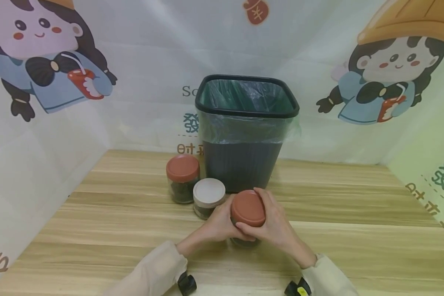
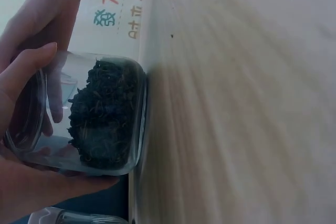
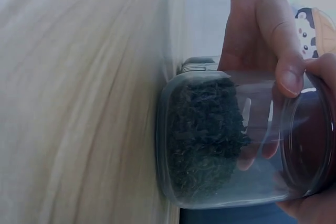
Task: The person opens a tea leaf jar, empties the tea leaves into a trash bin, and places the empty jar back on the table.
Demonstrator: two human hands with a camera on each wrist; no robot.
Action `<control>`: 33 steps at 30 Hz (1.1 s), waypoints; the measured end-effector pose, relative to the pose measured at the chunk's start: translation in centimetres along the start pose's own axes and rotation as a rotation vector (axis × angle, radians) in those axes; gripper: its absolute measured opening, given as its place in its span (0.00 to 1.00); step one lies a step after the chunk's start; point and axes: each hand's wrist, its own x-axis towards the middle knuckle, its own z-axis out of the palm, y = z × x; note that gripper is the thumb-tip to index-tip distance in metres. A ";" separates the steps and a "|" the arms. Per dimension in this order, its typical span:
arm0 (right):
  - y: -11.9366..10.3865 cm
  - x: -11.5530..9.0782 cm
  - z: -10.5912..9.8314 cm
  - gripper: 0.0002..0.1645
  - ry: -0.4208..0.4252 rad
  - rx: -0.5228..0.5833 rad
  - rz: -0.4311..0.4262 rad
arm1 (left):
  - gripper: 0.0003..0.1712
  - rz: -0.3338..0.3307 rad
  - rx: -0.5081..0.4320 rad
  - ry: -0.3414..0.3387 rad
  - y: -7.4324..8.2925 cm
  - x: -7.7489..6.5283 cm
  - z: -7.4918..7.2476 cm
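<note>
A clear jar [image 2: 107, 119], about half filled with dark, dry curled leaves that look like loose tea, stands upright on the wooden table. Its reddish-brown lid [image 1: 248, 209] sits on top. My left hand [image 1: 219, 222] wraps round the jar's side below the lid. Fingers and thumb of my right hand [image 1: 277, 224] grip the lid from the right. In the right wrist view, the jar's base [image 3: 167, 140] rests at the tabletop, and fingers show through the glass. Part of the lid's edge is hidden by the right hand.
Left of the hands stand a small white-lidded jar [image 1: 209, 192] and another red-lidded jar [image 1: 183, 168] with dark contents. Close behind is a dark bin [image 1: 240, 164] lined with a clear plastic bag. A printed cloth [image 1: 148, 82] hangs behind the wooden table [image 1: 107, 230].
</note>
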 end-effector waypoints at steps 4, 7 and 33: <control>0.1 0.0 0.0 0.47 -0.010 0.009 0.007 | 0.51 -0.013 0.008 -0.003 -0.1 0.1 -0.1; 0.2 0.0 -0.1 0.47 -0.019 0.017 0.003 | 0.50 -0.017 0.011 -0.012 -0.1 0.1 -0.3; 1.3 0.6 -1.8 0.49 -0.266 0.155 -0.021 | 0.51 -0.011 -0.143 -0.229 -0.4 0.2 -1.5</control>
